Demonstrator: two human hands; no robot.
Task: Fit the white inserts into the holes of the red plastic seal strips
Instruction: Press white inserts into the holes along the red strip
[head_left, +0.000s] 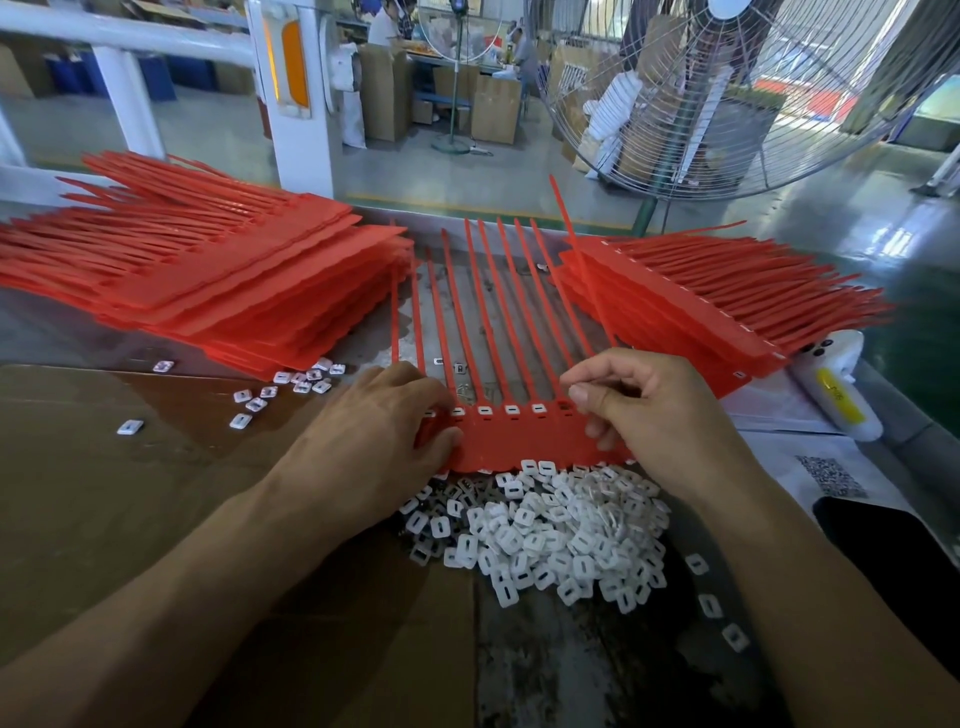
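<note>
Your left hand (387, 431) pressing flat, fingers straight, on the red strip (519, 441) lying mid-bench, your right hand (644, 405) pinching something too small to make out at its right-end hole, inserts (550, 535) piling just before it, red stacks (249, 291) flanking.

The left end of the strip (519, 441) is covered by the left hand (374, 441). Whether an insert is pinched by the right hand (649, 410) cannot be told. Both forearms are cut by the lower edge.
</note>
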